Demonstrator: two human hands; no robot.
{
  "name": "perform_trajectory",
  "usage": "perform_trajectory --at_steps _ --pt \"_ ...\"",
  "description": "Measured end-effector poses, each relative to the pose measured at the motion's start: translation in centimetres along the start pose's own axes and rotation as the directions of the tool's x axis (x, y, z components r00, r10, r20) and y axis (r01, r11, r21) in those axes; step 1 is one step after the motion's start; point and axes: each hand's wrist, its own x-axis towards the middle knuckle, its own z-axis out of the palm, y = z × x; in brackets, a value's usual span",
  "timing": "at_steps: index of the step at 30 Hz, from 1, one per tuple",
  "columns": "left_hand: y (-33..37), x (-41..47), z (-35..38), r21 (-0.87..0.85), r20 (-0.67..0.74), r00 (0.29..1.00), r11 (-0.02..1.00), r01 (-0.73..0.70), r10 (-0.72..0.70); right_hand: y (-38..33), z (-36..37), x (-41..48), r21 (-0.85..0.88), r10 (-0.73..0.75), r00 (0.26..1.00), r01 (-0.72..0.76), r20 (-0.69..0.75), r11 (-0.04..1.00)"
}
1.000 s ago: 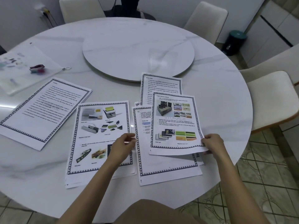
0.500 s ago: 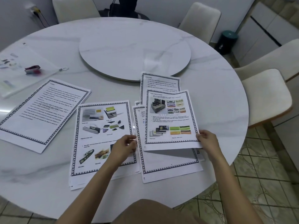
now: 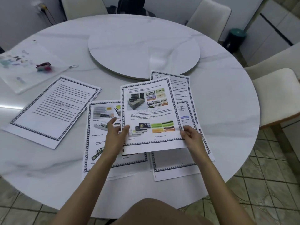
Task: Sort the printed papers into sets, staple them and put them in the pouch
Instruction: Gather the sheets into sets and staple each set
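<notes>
A printed sheet with colour pictures [image 3: 152, 111] is lifted above the table between both hands. My right hand [image 3: 191, 135] pinches its lower right corner. My left hand [image 3: 116, 135] holds its lower left edge with the thumb on top. Under it lie a stack of picture pages [image 3: 100, 124] on the left and a stack of bordered pages [image 3: 178, 164] on the right, with another text page [image 3: 180, 88] behind. A text stack [image 3: 53, 109] lies further left. The clear pouch [image 3: 24, 70] rests at the far left with a small pink stapler [image 3: 43, 66] on it.
The round white marble table [image 3: 219, 98] has a raised turntable [image 3: 142, 47] in its middle. Cream chairs [image 3: 209, 15] stand around it, one close on the right [image 3: 276, 95]. A dark bin [image 3: 235, 39] stands on the tiled floor at the back right.
My right hand has carried the picture sheet left and up off the right stack. My left hand has left the left stack and taken the sheet's lower left edge.
</notes>
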Motion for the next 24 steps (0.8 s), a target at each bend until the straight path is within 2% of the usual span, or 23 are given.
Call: perform_trajectory --at_steps 4,10,14,18,21,24 --pt "-0.2 0.8 -2.5 0.032 -0.095 0.995 0.999 -0.019 0.022 0.0 2.4 -0.5 0.009 0.003 0.996 -0.003 0.089 1.0" --pt "-2.2 1.4 -7.3 0.183 -0.11 0.994 0.983 -0.008 0.028 -1.0 4.6 -0.4 -0.022 0.136 0.964 -0.134 0.228 0.991" --pt "-4.0 1.6 -9.4 0.286 -0.154 0.987 0.955 0.078 -0.035 -1.3 3.0 0.7 -0.15 0.116 0.989 -0.102 0.091 0.983" --pt "-5.2 1.6 -10.3 0.321 -0.195 0.979 0.939 0.125 -0.064 -0.7 0.0 1.9 -0.297 0.118 0.989 -0.138 -0.084 0.945" --pt "-5.4 1.5 -10.5 0.34 -0.184 0.981 0.933 0.115 -0.054 0.0 -2.1 2.7 -0.49 0.055 0.976 -0.154 -0.209 0.858" --pt "-5.2 1.6 -10.4 0.378 -0.179 0.983 0.92 0.104 -0.038 0.4 -2.9 3.1 -0.648 0.115 0.946 -0.292 -0.302 0.704"
